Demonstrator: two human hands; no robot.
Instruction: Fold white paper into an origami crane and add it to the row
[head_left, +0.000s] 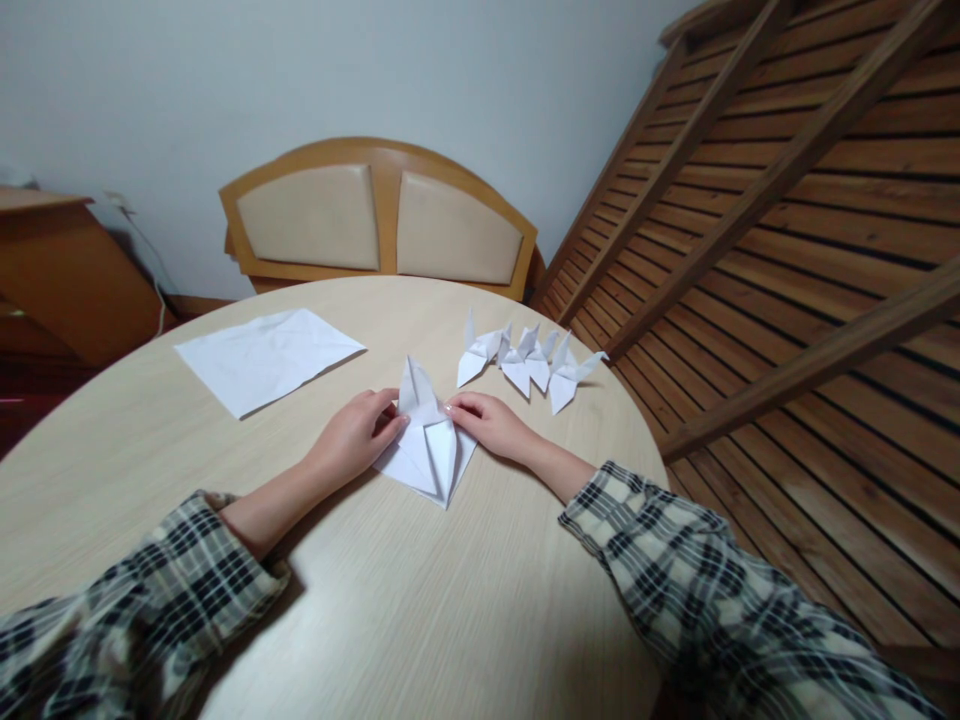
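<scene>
A partly folded sheet of white origami paper (pixel 439 455) lies on the table in front of me, one pointed flap lifted upward and its lower corner toward me. My left hand (pixel 361 428) pinches the left edge of the raised flap between thumb and fingers. On the opposite side, my right hand (pixel 489 422) has its thumb and fingertips closed on the paper's right edge. Several finished white paper cranes (pixel 525 360) stand in a loose row beyond my right hand.
A flat stack of white paper (pixel 270 355) rests at the left on the round wooden table (pixel 420 620). Behind the table stands a padded headboard (pixel 379 215) against the wall. Slatted wooden boards (pixel 787 250) lean at the right, and a brown desk (pixel 60 270) is far left.
</scene>
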